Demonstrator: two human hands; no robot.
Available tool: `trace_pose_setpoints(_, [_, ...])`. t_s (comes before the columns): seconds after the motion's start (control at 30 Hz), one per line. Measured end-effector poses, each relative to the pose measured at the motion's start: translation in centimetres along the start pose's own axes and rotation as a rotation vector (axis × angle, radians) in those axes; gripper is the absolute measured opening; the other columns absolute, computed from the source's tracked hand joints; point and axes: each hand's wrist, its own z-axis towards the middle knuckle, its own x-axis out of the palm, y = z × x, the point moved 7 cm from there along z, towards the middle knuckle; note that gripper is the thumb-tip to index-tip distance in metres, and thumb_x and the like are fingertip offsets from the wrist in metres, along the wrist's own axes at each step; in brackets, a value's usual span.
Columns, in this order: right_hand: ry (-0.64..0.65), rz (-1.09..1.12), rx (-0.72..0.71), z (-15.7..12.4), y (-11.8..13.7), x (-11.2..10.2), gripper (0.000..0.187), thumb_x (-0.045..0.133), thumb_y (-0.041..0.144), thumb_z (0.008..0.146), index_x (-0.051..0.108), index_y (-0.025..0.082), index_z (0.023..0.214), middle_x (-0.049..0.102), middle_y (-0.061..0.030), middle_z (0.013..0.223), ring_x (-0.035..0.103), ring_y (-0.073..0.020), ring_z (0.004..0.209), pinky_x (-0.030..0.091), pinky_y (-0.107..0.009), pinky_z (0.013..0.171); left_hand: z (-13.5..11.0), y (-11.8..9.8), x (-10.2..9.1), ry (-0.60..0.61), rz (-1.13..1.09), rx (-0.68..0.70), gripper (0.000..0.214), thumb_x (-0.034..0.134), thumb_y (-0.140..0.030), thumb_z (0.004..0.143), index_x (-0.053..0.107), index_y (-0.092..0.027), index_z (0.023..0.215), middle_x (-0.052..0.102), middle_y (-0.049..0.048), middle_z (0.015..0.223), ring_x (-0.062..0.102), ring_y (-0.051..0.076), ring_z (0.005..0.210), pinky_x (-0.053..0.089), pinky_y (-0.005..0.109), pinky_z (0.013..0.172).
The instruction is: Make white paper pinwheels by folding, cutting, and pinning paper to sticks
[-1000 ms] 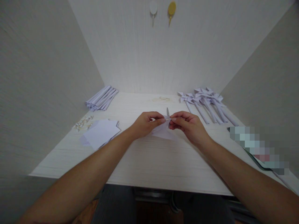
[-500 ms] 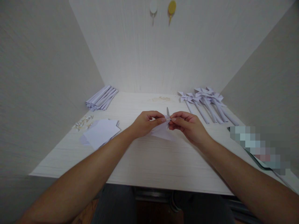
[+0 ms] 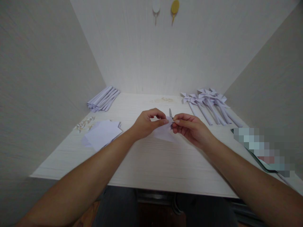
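Note:
Over the middle of the table, my left hand [image 3: 151,123] pinches a thin white sheet of paper [image 3: 163,134] between thumb and fingers. My right hand [image 3: 191,127] is closed at the sheet's right edge, with thumb and forefinger pinched together close to my left thumb. A small pale bit shows at these fingertips, too small to make out. Just beyond the fingers, a pointed grey metal blade [image 3: 170,112] sticks up into view; its lower part is hidden behind my right hand.
A stack of white paper sheets [image 3: 103,134] lies left, with small white bits [image 3: 85,124] beside it. Rolled paper tubes [image 3: 104,98] are piled at back left. Several paper pinwheels on tubes [image 3: 211,102] lie back right. A blurred-out flat object [image 3: 260,151] rests near the right edge.
My left forefinger has lifted a little and is bent more. The fingertips of my right hand have shifted slightly at the paper's edge. Everything else is unmoved.

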Motion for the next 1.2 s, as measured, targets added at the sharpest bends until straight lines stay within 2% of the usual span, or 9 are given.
trace_pose_setpoints(0.37, [0.061, 0.070, 0.061, -0.2, -0.3, 0.4, 0.015, 0.085, 0.021, 0.069, 0.076, 0.016, 0.080, 0.073, -0.0016, 0.065, 0.066, -0.0116, 0.057, 0.053, -0.023, 0.058, -0.1, 0.2, 0.7, 0.075, -0.180, -0.066, 0.012, 0.077, -0.031, 0.081, 0.079, -0.019, 0.084, 0.077, 0.0039, 0.088, 0.065, 0.016, 0.083, 0.047, 0.032, 0.080])
trace_pose_setpoints(0.77, [0.055, 0.063, 0.051, -0.2, -0.1, 0.4, 0.014, 0.085, 0.021, 0.070, 0.077, 0.017, 0.081, 0.073, -0.0015, 0.067, 0.066, -0.0118, 0.058, 0.053, -0.023, 0.059, -0.1, -0.2, 0.8, 0.112, -0.152, -0.031, 0.014, 0.073, -0.031, 0.085, 0.079, -0.021, 0.092, 0.078, 0.0050, 0.096, 0.067, 0.019, 0.093, 0.047, 0.036, 0.091])
trace_pose_setpoints(0.87, [0.045, 0.054, 0.047, -0.2, 0.0, 0.5, 0.015, 0.086, 0.021, 0.069, 0.076, 0.017, 0.080, 0.073, -0.0017, 0.067, 0.066, -0.0119, 0.058, 0.053, -0.024, 0.059, -0.1, 0.0, 0.2, 0.023, -0.117, -0.004, 0.015, 0.078, -0.030, 0.081, 0.073, -0.020, 0.092, 0.074, 0.0038, 0.094, 0.064, 0.018, 0.093, 0.046, 0.037, 0.092])
trace_pose_setpoints(0.97, [0.034, 0.033, 0.034, -0.2, 0.0, 0.4, 0.015, 0.086, 0.022, 0.069, 0.076, 0.017, 0.079, 0.074, -0.0019, 0.068, 0.066, -0.0119, 0.058, 0.053, -0.023, 0.058, -0.1, -0.5, -0.7, -0.113, -0.046, 0.091, 0.021, 0.083, -0.027, 0.075, 0.064, -0.020, 0.081, 0.064, 0.0001, 0.084, 0.059, 0.017, 0.085, 0.047, 0.036, 0.089])
trace_pose_setpoints(1.07, [0.028, 0.016, 0.016, -0.1, 0.0, 0.3, 0.016, 0.087, 0.023, 0.070, 0.075, 0.017, 0.079, 0.073, -0.0019, 0.068, 0.066, -0.0120, 0.058, 0.053, -0.024, 0.059, -0.2, -1.4, -1.0, -0.144, 0.045, 0.186, 0.022, 0.083, -0.024, 0.076, 0.062, -0.020, 0.071, 0.060, 0.0004, 0.082, 0.058, 0.017, 0.086, 0.046, 0.036, 0.089])
trace_pose_setpoints(1.2, [0.007, -0.012, -0.016, 0.0, 0.0, 0.1, 0.016, 0.087, 0.024, 0.069, 0.075, 0.018, 0.079, 0.074, -0.0014, 0.068, 0.066, -0.0127, 0.060, 0.054, -0.025, 0.060, -0.3, -1.8, -1.1, -0.169, 0.140, 0.195, 0.016, 0.083, -0.025, 0.077, 0.069, -0.020, 0.072, 0.062, 0.0028, 0.089, 0.060, 0.020, 0.094, 0.046, 0.038, 0.094])
